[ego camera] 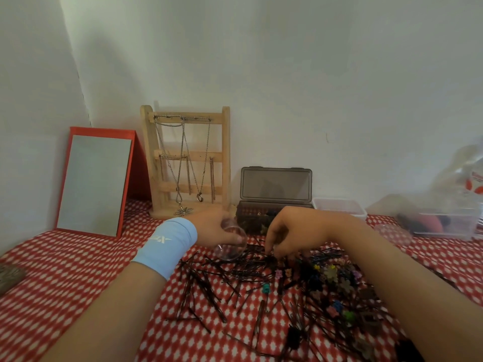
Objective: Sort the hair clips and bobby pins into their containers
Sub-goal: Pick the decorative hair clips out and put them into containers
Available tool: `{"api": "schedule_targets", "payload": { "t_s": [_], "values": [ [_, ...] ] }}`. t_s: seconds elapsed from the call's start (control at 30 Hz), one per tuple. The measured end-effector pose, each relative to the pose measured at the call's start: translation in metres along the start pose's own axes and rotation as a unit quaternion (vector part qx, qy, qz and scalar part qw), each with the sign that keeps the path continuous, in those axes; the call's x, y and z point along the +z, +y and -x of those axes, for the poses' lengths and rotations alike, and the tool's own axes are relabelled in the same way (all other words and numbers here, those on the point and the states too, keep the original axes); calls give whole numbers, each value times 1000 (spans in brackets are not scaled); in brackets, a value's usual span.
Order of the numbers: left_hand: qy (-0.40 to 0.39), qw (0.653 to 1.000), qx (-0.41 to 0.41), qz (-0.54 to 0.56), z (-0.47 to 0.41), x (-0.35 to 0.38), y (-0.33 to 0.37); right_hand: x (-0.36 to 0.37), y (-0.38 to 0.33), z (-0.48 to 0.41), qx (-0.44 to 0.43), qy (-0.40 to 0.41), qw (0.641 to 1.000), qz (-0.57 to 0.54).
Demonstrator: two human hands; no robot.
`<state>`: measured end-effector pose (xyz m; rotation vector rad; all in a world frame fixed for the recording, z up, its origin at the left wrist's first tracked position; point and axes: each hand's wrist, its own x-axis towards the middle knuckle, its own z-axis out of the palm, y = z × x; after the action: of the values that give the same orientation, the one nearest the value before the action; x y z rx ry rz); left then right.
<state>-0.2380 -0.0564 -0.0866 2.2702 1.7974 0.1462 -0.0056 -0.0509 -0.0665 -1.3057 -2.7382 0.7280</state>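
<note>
Red-and-white checked tablecloth [78, 270] against a white wall [313, 74]. Left hand [217, 228] grips a clear cup [231, 244]; right hand [285, 236], at 3 o'clock of it, pinches bobby pins [209, 280].

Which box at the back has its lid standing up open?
The dark grey box beside the wooden necklace stand. Its lid stands upright; the white tub beside it has none.

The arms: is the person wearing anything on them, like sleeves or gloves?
No gloves. Both hands are bare. The left hand has a light blue stretchy wristband around the wrist, with a small white logo on it. Below the band that forearm is bare. The right hand and its arm have nothing on them: no sleeve, watch or ring shows.
</note>
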Motion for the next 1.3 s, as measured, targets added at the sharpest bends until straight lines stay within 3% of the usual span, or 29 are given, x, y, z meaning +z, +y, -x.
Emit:
{"api": "schedule_targets", "payload": {
  "t_s": [0.1,0.33,0.53,0.7,0.83,1.0,1.17,1.3],
  "values": [
    [-13,1000,-4,6,2,-2,3,-3,-2,0,-26,62,998,-19],
    [77,995,-4,70,-5,1,9,-3,-13,0,-91,156,972,-153],
    [2,985,1,173,-4,11,28,10,-6,-13,-90,146,981,-91],
    [-15,999,4,43,1,-6,17,17,3,-19,-61,164,984,-31],
    [-60,997,35,32,8,-2,29,16,6,-21,-53,171,983,-32],
    [4,998,54,21,2,9,36,8,7,-13,-43,189,981,-24],
    [34,996,52,-70,4,6,43,-15,15,3,28,111,993,40],
    [107,985,100,-90,9,3,55,-7,22,5,74,39,993,89]
  ]
}}
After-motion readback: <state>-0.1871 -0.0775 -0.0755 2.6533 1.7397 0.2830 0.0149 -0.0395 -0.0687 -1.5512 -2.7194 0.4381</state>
